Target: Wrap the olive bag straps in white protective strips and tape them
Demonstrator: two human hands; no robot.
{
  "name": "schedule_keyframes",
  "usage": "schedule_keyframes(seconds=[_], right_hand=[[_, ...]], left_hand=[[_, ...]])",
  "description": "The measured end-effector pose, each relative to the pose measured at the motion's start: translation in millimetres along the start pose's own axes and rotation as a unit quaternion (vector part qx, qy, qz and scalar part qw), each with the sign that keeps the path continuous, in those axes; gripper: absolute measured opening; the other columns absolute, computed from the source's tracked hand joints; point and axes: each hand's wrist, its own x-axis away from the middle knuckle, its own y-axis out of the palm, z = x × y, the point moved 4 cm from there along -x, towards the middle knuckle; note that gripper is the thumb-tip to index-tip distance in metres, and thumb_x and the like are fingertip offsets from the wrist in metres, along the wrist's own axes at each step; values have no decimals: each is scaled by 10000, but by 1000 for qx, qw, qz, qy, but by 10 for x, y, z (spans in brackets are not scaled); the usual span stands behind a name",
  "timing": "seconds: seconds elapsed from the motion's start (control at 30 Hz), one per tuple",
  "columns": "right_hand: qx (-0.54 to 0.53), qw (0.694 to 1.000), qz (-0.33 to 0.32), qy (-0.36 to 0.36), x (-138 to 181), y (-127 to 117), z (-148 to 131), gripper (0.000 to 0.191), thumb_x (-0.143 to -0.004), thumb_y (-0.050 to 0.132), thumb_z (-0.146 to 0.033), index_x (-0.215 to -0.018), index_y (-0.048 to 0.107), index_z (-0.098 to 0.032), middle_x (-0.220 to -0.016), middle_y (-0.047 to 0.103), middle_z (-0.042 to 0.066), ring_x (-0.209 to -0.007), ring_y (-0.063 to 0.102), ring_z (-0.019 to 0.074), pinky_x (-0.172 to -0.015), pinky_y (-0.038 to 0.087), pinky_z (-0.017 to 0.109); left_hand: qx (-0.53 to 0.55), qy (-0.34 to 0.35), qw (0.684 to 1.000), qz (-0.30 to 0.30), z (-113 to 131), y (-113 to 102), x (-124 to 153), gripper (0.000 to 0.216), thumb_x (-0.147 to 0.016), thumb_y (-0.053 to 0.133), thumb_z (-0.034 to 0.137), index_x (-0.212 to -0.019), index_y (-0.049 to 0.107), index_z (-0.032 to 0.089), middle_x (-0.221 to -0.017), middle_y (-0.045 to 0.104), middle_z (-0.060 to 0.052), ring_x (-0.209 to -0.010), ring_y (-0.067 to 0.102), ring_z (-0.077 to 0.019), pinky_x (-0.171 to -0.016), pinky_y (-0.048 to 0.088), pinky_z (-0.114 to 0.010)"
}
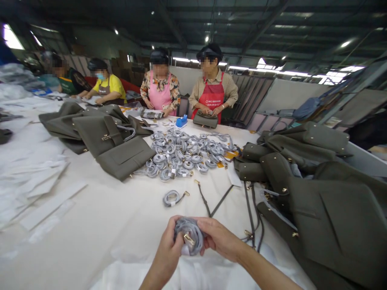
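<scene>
Left hand (168, 248): fingers curled around wrapped strap coil (190, 235)
Right hand (218, 237): pinching coil's other side
Nearby: loose strap (208, 201) — coil pile (184, 155) beyond

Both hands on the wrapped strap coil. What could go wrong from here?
1. The wrapped strap coil is pinched between the left hand and right hand; it might slip and uncoil.
2. Its gold clasp sticks out and could tear the wrap.
3. Loose straps lie just ahead on the table; a dropped coil could tangle with them.
</scene>
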Motion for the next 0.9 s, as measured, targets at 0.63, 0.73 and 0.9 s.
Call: schedule_keyframes(seconds=[0.63, 0.73, 0.9], right_hand=[[577, 816, 2, -43, -61, 7, 137, 334, -974, 324, -217, -1234, 509, -118, -1112, 653, 163, -1021, 606, 267, -912, 463, 406], [572, 820, -7, -13, -73, -133, 243, 252, -966, 365, -252, -1070, 558, -127, -932, 678, 130, -847, 627, 249, -807, 486, 377], [545, 833, 97, 24, -386, -590, 224, 303, -991, 346, -315, -1082, 583, -149, -1088, 663, 131, -985, 618, 232, -898, 469, 377]], left_hand=[[-12, -24, 999, 38, -454, 122, -52, 374, -749, 466, 251, -1098, 576, 172, -1066, 676, -110, -996, 632, -266, -920, 484, -412], [8, -79, 997, -20, -540, 135, -32, 475, -770, 535, 328, -1215, 520, 163, -1165, 656, -137, -943, 655, -257, -838, 522, -391], [-31, -104, 992, 64, -600, -280, -149, 709, -756, 534, 599, -1301, 453, 152, -1390, 517, -199, -1175, 591, -309, -974, 493, -436]])
